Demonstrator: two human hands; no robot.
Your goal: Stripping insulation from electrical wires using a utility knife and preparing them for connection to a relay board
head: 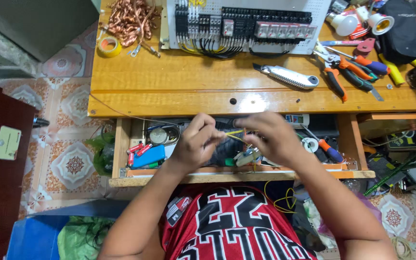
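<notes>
My left hand [197, 143] and my right hand [271, 136] are held close together over an open drawer [121, 144] under the wooden desk [169, 82]. Both pinch a thin yellow wire [235, 134] that runs between the fingertips. More yellow wire [285, 200] loops down by my lap. On the desk at the back lies a white perforated panel [314, 9] with rows of black terminal blocks and relays, wired in yellow and black.
A silver utility knife [289, 76], orange-handled pliers [338, 72] and screwdrivers lie on the desk's right side. A copper wire tangle [131, 19] and a tape roll [109, 46] sit at the left. The drawer holds a blue box [149, 156], red cells and small parts.
</notes>
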